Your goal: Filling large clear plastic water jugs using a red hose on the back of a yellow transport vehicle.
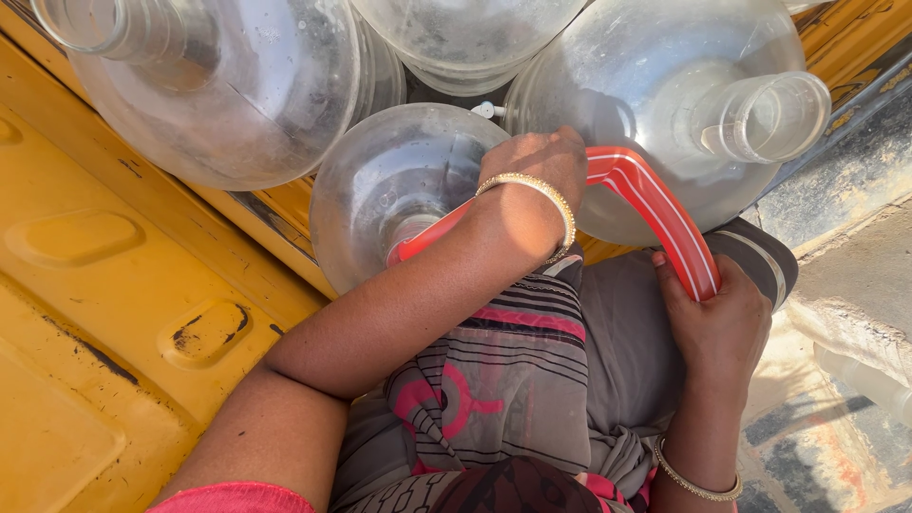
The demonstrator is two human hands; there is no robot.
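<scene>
Gripping a red hose (665, 214), both hands seemingly feed a clear jug (380, 180).

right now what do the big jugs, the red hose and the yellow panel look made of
Jugs: clear plastic, probably, see-through and scuffed cloudy. Red hose: flexible plastic or rubber, glossy, bent between left hand and right hand, white stripes. Yellow panel: likely painted metal, paint chipped dark in its pressed dents.

Both hands, left (537, 166) and right (717, 323), grip a red hose (665, 214) among clear jugs (399, 180).
</scene>
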